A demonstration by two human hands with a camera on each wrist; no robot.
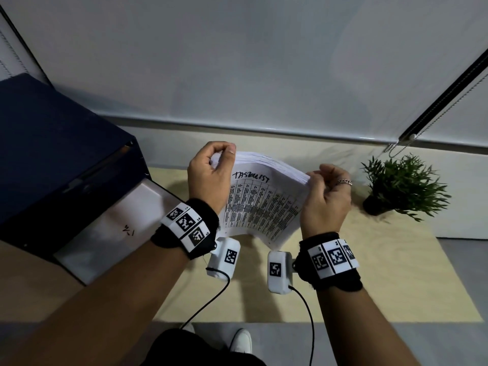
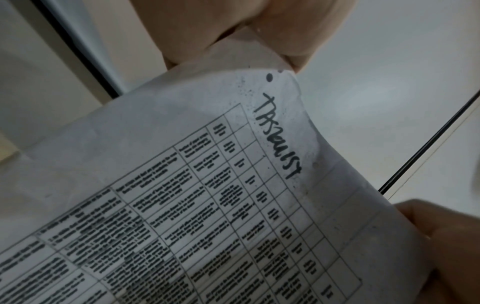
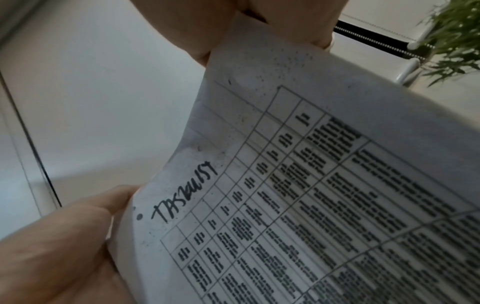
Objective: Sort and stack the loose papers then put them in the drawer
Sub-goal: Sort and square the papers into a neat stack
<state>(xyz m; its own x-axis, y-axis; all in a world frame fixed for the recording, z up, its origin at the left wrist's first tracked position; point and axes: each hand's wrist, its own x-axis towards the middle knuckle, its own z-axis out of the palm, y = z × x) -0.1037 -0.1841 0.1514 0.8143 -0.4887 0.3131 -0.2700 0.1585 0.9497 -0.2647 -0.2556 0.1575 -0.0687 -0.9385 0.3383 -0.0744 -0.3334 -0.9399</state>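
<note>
Papers (image 1: 264, 204) pinched in our left hand (image 1: 208, 175) and right hand (image 1: 326, 199) — drawer (image 1: 111, 220) at nine o'clock, left nearer.

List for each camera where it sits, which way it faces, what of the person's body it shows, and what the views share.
Head: worn on the head, looks forward and down at the paper stack, the open drawer and the plant; shows both forearms, left hand, right hand.
Left wrist: looks along the left hand up at the stack; right hand's fingers at the lower right edge.
Right wrist: looks along the right hand at the stack; left hand lower left.
Shared: the handwritten heading and printed table.
</note>
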